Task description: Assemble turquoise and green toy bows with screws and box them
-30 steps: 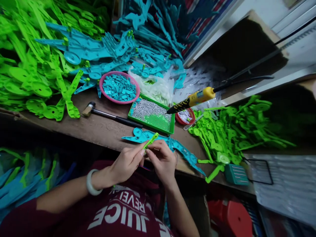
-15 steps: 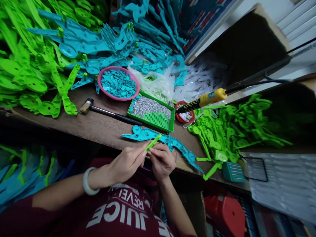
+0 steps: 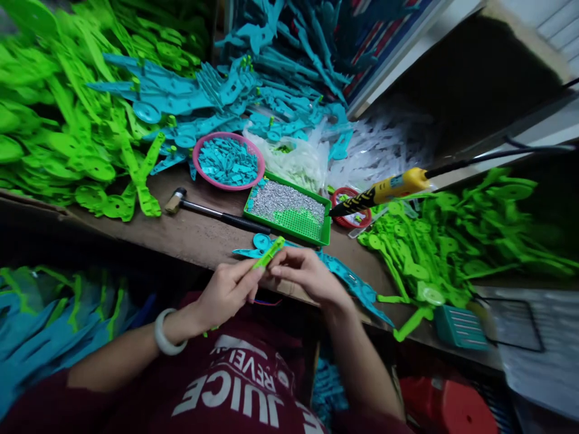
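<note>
My left hand (image 3: 230,292), with a pale bangle on its wrist, pinches a narrow bright green plastic piece (image 3: 270,252) between thumb and fingers. The piece points up and away from me at a slant. Against its right side is my right hand (image 3: 312,276), fingers curled and tips drawn together; whatever they pinch is too small or hidden to make out. Just beyond both hands a long blue plastic part (image 3: 350,276) lies along the table edge, partly covered by them.
Behind the hands are a green tray (image 3: 289,229) of small metal pieces, a pink bowl (image 3: 261,179) of blue bits and a hammer (image 3: 210,210). A yellow-black power screwdriver (image 3: 384,191) hangs above a red basket (image 3: 350,223). Green parts (image 3: 416,259) pile up at right.
The view has shifted, so the table appears further right. My right hand has turned flatter and its wrist has swung outward. The green piece has tilted and shows more of its face.
</note>
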